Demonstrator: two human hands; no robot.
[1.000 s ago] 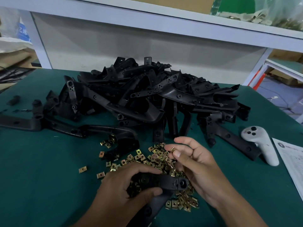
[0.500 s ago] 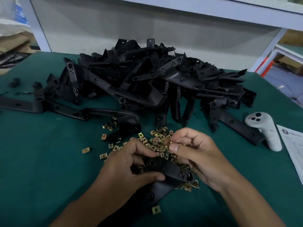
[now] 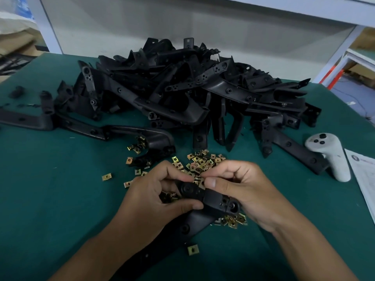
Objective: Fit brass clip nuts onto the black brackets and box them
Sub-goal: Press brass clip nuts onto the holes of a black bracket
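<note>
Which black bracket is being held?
The black bracket nearest the camera, gripped by the left hand and touched by the right hand; the others lie piled behind.

You've got two hands (image 3: 156,191) working, one white controller (image 3: 328,157), one paper sheet (image 3: 365,179), brackets (image 3: 182,88) and clip nuts (image 3: 200,161) too heaped to count

A big pile of brackets (image 3: 182,92) lies at the back of the bench (image 3: 50,199). The clip nuts (image 3: 203,161) lie in front of the pile. A controller (image 3: 328,157) lies to the right, with a paper (image 3: 363,179) beside it.
</note>
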